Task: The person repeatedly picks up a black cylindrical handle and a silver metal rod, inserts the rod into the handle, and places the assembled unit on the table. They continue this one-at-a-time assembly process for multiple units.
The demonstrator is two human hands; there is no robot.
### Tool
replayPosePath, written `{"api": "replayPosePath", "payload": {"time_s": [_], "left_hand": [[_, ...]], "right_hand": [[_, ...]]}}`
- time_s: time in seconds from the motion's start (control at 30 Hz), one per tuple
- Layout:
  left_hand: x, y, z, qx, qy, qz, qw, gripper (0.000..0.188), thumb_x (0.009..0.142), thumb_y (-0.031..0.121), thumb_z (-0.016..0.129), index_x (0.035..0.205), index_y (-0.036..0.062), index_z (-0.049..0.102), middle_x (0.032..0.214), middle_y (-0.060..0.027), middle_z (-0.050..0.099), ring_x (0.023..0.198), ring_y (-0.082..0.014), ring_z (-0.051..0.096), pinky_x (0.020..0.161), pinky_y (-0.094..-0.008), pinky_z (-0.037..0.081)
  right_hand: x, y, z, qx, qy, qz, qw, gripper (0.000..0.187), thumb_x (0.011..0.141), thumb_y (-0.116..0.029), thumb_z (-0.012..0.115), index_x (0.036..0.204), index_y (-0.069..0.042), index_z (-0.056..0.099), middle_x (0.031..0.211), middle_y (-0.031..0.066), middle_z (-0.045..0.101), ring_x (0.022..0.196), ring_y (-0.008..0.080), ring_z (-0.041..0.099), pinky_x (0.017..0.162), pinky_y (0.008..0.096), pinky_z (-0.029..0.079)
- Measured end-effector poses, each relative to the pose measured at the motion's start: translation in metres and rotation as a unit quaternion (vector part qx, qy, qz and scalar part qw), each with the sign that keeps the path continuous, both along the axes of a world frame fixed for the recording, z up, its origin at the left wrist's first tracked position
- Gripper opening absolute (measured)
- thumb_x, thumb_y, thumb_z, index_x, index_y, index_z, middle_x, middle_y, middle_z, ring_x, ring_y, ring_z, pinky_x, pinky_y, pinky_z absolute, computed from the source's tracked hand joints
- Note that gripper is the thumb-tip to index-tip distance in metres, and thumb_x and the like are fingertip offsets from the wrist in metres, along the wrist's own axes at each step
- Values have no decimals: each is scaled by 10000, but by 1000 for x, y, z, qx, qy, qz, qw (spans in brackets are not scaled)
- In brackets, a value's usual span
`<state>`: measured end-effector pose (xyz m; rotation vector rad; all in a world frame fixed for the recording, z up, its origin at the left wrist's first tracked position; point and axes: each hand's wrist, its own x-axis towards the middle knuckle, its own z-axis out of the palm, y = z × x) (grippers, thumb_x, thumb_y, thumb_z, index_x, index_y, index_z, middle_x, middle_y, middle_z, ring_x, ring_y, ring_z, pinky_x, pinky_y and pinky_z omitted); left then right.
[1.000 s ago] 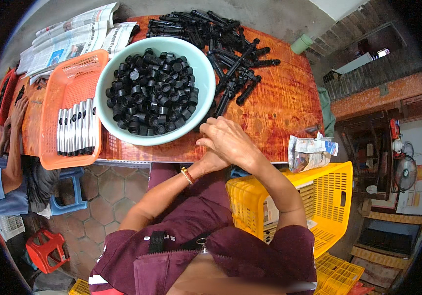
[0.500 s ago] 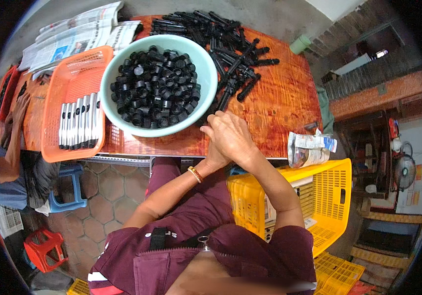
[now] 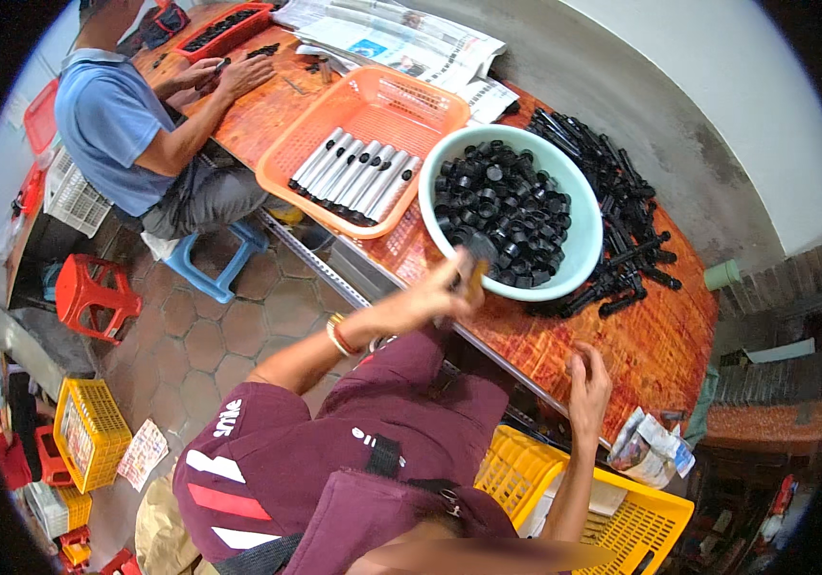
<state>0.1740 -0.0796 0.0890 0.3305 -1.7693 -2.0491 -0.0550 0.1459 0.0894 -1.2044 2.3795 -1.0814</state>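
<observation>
My left hand (image 3: 440,295), with a beaded bracelet at the wrist, is closed around a motion-blurred hammer-like tool (image 3: 478,254) with a dark head and a yellowish-brown handle. It is held at the near rim of a pale green basin (image 3: 581,201) heaped with short black caps (image 3: 502,206). Over the table's front edge, my right hand (image 3: 588,383) has its fingers loosely curved and apart, with nothing visible in them. To the basin's left, an orange basket (image 3: 373,91) holds a row of silver tubes (image 3: 358,177) with black ends.
Long black rods (image 3: 636,240) lie piled right of the basin on the reddish wooden table (image 3: 545,335). Newspapers (image 3: 401,43) lie behind the basket. A crumpled packet (image 3: 650,446) sits at the right corner, above a yellow crate (image 3: 646,508). A co-worker (image 3: 119,134) sits at the left.
My hands were together before the basin; now they are apart, the left holding the hammer-like tool. The view has turned left, bringing the co-worker further in.
</observation>
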Motion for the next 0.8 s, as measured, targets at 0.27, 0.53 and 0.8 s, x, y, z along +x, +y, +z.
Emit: {"api": "replayPosePath", "payload": {"time_s": [0.27, 0.53, 0.8], "left_hand": [[67, -194, 1, -339, -169, 313, 871, 310, 872, 292, 630, 993, 18, 550, 799, -3, 489, 695, -105, 469, 603, -291, 394], [60, -263, -32, -405, -507, 222, 727, 326, 709, 226, 661, 904, -31, 615, 837, -253, 651, 804, -381, 646, 676, -448, 502], [78, -248, -41, -508, -379, 337, 696, 399, 753, 235, 644, 1068, -9, 627, 1027, -232, 642, 954, -363, 625, 802, -448, 500]], "right_hand": [[12, 19, -6, 9, -9, -26, 1000, 262, 909, -179, 563, 1121, -25, 572, 808, 118, 621, 743, 223, 599, 686, 366, 468], [6, 27, -23, 43, -3, -18, 999, 276, 875, -142, 599, 1129, -37, 577, 720, 109, 572, 675, 235, 575, 641, 370, 458], [13, 24, -12, 33, 55, 39, 997, 236, 876, -137, 579, 1052, 19, 607, 847, 152, 637, 767, 247, 619, 717, 360, 483]]}}
